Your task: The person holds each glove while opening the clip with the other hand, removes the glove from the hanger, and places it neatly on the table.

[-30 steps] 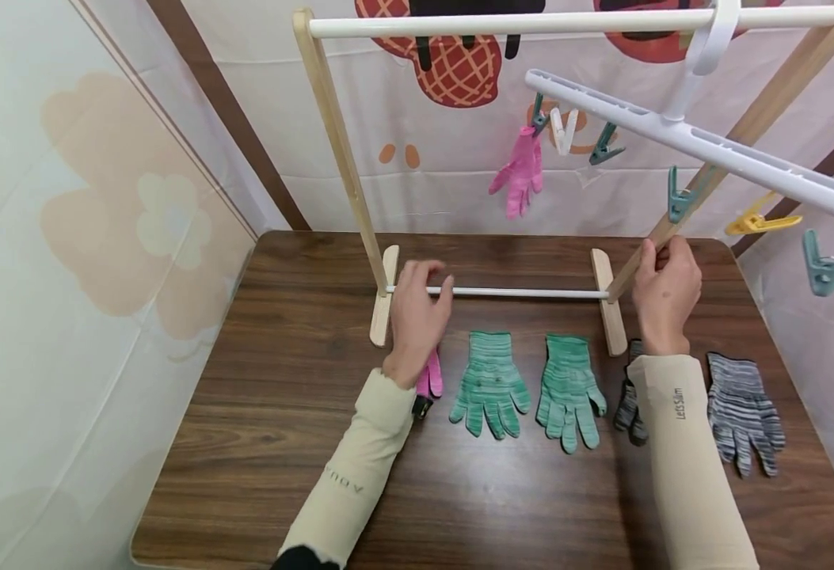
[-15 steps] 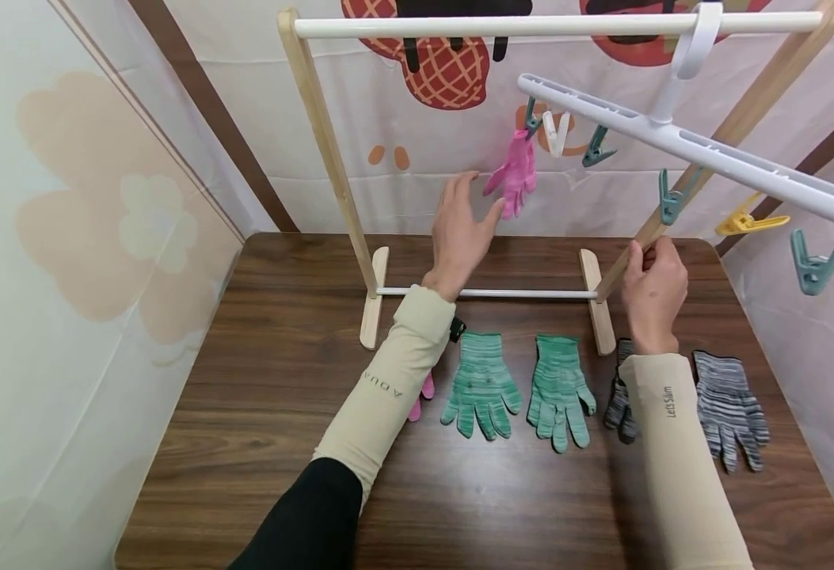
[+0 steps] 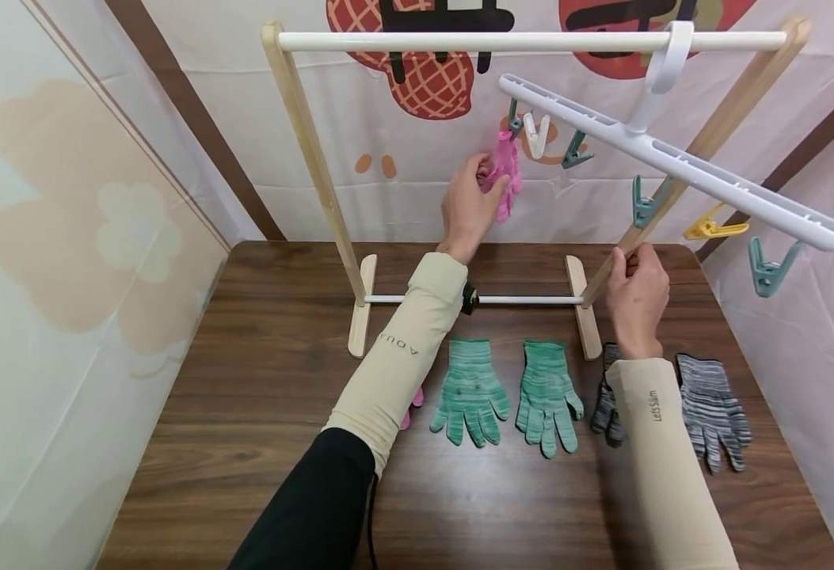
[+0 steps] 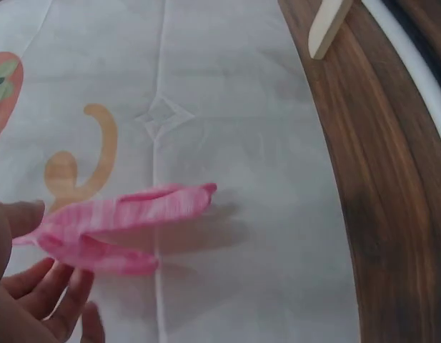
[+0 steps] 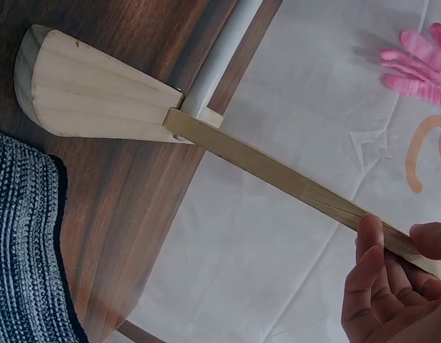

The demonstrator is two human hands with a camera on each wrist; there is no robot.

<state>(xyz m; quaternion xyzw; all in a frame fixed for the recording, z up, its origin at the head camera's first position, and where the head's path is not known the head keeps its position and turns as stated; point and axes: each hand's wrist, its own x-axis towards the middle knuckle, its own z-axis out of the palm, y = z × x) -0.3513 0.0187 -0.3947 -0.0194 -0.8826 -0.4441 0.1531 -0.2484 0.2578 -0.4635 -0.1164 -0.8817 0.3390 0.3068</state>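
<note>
A pink glove (image 3: 508, 162) hangs from a teal clothespin (image 3: 514, 119) at the left end of the white hanger (image 3: 716, 180). My left hand (image 3: 468, 207) pinches this glove from its left side. In the left wrist view, the thumb lies over the glove (image 4: 134, 214) near its cuff end and the other fingers curl beneath. My right hand (image 3: 637, 301) holds the lower part of the rack's right wooden post (image 3: 736, 111); in the right wrist view, fingers and thumb close around that post (image 5: 277, 175).
Two green gloves (image 3: 470, 392) lie flat on the brown table (image 3: 245, 412). Grey striped gloves (image 3: 712, 408) lie at right, one partly under my right sleeve. Another pink glove (image 3: 417, 397) shows beneath my left sleeve. A yellow clothespin (image 3: 712, 227) and several others hang from the bar.
My left hand has risen from the rack's lower left up to the hanging pink glove and taken hold of it. My right hand has stayed on the post.
</note>
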